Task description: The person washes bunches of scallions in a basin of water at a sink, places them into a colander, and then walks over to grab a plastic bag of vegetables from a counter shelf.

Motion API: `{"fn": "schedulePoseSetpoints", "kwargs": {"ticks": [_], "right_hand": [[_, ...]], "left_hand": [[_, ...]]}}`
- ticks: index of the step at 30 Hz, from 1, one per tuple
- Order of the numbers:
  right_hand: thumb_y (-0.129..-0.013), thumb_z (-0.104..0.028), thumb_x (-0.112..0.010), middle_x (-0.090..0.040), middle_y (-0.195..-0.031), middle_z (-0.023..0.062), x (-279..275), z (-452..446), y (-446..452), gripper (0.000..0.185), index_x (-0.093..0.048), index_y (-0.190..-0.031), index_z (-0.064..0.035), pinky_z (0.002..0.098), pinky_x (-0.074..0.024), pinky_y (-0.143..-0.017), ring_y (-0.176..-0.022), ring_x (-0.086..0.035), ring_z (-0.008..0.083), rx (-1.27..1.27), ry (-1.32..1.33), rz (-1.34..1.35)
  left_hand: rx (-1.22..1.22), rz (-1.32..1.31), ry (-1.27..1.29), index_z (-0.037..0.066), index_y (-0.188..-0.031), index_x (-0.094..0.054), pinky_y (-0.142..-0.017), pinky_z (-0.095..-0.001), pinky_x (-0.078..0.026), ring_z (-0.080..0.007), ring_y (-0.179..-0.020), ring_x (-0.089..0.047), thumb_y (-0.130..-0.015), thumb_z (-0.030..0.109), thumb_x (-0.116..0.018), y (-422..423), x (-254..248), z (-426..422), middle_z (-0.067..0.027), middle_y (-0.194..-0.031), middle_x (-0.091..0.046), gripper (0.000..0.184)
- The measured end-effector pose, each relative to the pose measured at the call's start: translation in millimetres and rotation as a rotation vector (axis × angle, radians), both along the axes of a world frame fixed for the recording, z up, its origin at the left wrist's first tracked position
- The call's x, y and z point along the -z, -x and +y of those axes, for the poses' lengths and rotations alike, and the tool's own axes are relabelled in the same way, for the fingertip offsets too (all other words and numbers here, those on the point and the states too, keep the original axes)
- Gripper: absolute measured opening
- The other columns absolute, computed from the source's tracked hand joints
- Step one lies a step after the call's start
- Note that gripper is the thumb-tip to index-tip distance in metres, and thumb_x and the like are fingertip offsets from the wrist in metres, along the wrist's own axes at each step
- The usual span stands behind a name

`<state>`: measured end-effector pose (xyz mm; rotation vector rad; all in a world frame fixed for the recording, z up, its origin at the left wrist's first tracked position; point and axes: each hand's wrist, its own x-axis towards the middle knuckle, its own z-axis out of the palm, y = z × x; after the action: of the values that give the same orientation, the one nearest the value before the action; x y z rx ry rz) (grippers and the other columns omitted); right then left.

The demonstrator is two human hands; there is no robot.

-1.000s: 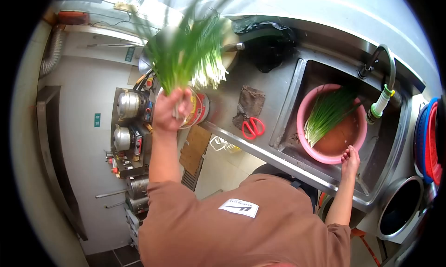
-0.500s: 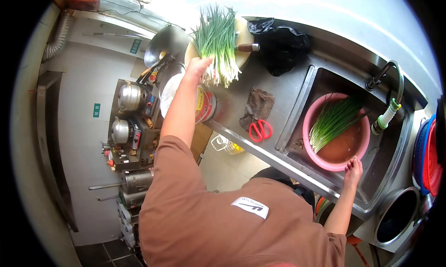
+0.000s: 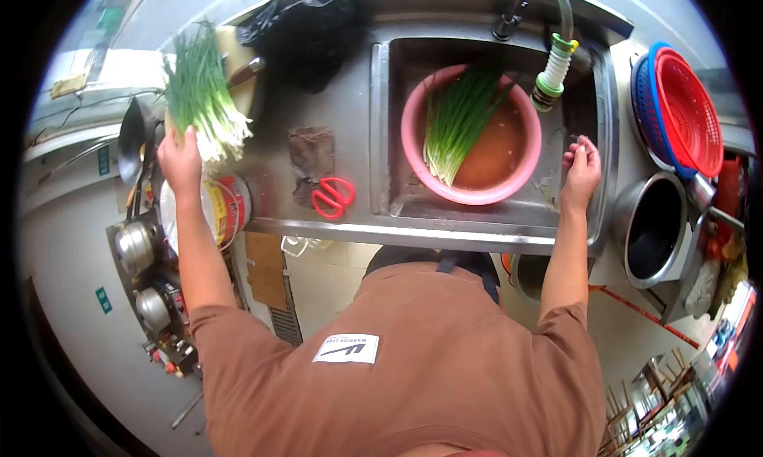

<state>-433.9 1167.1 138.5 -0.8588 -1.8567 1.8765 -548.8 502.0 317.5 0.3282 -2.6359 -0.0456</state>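
A bunch of spring onions (image 3: 203,91), white ends toward me, lies over a round cutting board (image 3: 238,48) at the left. My left hand (image 3: 181,159) is closed at its lower left edge, near the white ends; the fingertips are partly hidden. A knife's brown handle (image 3: 246,71) sticks out beside the bunch. Over the right side of the sink (image 3: 381,131), my right hand (image 3: 582,171) hangs with fingers curled together and nothing visible in them. Left of that hand, a pink basin (image 3: 412,131) of brownish water holds more spring onions (image 3: 461,123).
Red scissors (image 3: 332,197) and a brown cloth (image 3: 311,155) lie on the steel counter. Behind them is a black plastic bag (image 3: 306,40). A faucet hose (image 3: 554,71) hangs over the sink. Colander baskets (image 3: 690,111) and a metal pot (image 3: 653,230) stand right; a bucket (image 3: 226,207) stands left.
The view has turned to face the sink squarely. My right hand has moved from the basin's rim to the right. My left hand stays at the spring onions on the board.
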Motion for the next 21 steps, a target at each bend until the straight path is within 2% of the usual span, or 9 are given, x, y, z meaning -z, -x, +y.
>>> {"fn": "schedulePoseSetpoints", "kwargs": {"ticks": [2,3,5,7,10,13,16,19,21], "right_hand": [[-0.092,-0.016,-0.057,-0.064,-0.087,0.0093,34,28,11,0.035,-0.051,-0.122,0.0021,0.0255,-0.0477,-0.063,-0.073,-0.059,0.0116,-0.107,-0.244,-0.270],[-0.088,-0.024,-0.061,-0.067,-0.091,0.0182,110,67,1,0.042,-0.052,-0.121,0.0011,0.0379,-0.0514,-0.072,-0.083,-0.066,0.0262,-0.274,-0.855,-0.750],[-0.085,-0.029,-0.062,-0.066,-0.098,0.0235,44,30,8,0.043,-0.055,-0.119,-0.0029,0.0476,-0.0492,-0.081,-0.095,-0.064,0.0397,-0.496,-0.956,-1.068],[-0.088,-0.031,-0.060,-0.067,-0.098,0.0202,31,-10,5,0.029,-0.062,-0.104,-0.0064,0.0489,-0.0502,-0.078,-0.093,-0.064,0.0400,-0.350,-0.994,-0.790],[-0.086,-0.027,-0.063,-0.068,-0.101,0.0169,64,-82,-2,0.033,-0.065,-0.109,-0.0034,0.0387,-0.0510,-0.080,-0.093,-0.066,0.0289,-0.605,-0.601,-0.488],[-0.082,-0.021,-0.070,-0.066,-0.105,0.0149,93,-151,14,0.053,-0.051,-0.125,0.0025,0.0387,-0.0516,-0.081,-0.093,-0.065,0.0265,-0.518,0.234,-0.777],[-0.081,-0.015,-0.071,-0.064,-0.106,0.0137,147,-187,21,0.056,-0.046,-0.128,0.0016,0.0386,-0.0528,-0.079,-0.093,-0.064,0.0262,-0.404,0.453,-0.299],[-0.078,-0.008,-0.071,-0.065,-0.103,0.0165,155,-184,25,0.042,-0.056,-0.115,0.0044,0.0411,-0.0528,-0.078,-0.090,-0.065,0.0260,-0.481,0.808,-0.477],[-0.079,-0.007,-0.069,-0.064,-0.103,0.0169,158,-164,32,0.037,-0.056,-0.113,0.0028,0.0399,-0.0521,-0.080,-0.090,-0.064,0.0265,-0.330,0.695,-0.522]], "left_hand": [[0.064,0.127,-0.017,0.000,-0.108,-0.065,-0.084,-0.0397,-0.049,-0.0314,-0.098,-0.061,-0.087,0.030,-0.063,-16,-2,24,-0.0191,-0.117,-0.059,0.037],[0.135,0.080,-0.181,0.001,-0.111,-0.064,-0.085,-0.0372,-0.049,-0.0284,-0.101,-0.059,-0.087,0.025,-0.063,-26,-8,53,-0.0163,-0.124,-0.055,0.034],[0.214,0.017,-0.418,0.000,-0.112,-0.063,-0.083,-0.0294,-0.049,-0.0181,-0.098,-0.058,-0.089,0.012,-0.062,-44,-20,116,-0.0110,-0.128,-0.053,0.026],[0.311,-0.003,-0.640,0.001,-0.113,-0.062,-0.084,-0.0273,-0.049,-0.0151,-0.095,-0.058,-0.090,0.003,-0.060,-64,-13,150,-0.0086,-0.119,-0.058,0.023],[0.480,-0.204,-0.854,0.000,-0.107,-0.064,-0.086,-0.0262,-0.047,-0.0141,-0.097,-0.058,-0.090,0.004,-0.059,-88,15,189,-0.0069,-0.105,-0.062,0.017],[0.565,-0.438,-0.945,-0.002,-0.103,-0.064,-0.083,-0.0275,-0.048,-0.0179,-0.094,-0.061,-0.088,0.003,-0.059,-106,46,223,-0.0102,-0.101,-0.063,0.016],[0.715,-0.566,-0.891,-0.003,-0.103,-0.064,-0.081,-0.0300,-0.048,-0.0216,-0.091,-0.062,-0.086,0.002,-0.061,-119,66,247,-0.0125,-0.098,-0.064,0.018],[0.686,-0.690,-0.924,-0.002,-0.104,-0.064,-0.082,-0.0299,-0.049,-0.0221,-0.091,-0.062,-0.087,0.005,-0.062,-130,81,258,-0.0118,-0.098,-0.064,0.019],[0.642,-0.751,-0.912,-0.002,-0.105,-0.064,-0.082,-0.0296,-0.048,-0.0211,-0.091,-0.062,-0.087,0.006,-0.062,-132,86,258,-0.0114,-0.099,-0.064,0.020]]}}
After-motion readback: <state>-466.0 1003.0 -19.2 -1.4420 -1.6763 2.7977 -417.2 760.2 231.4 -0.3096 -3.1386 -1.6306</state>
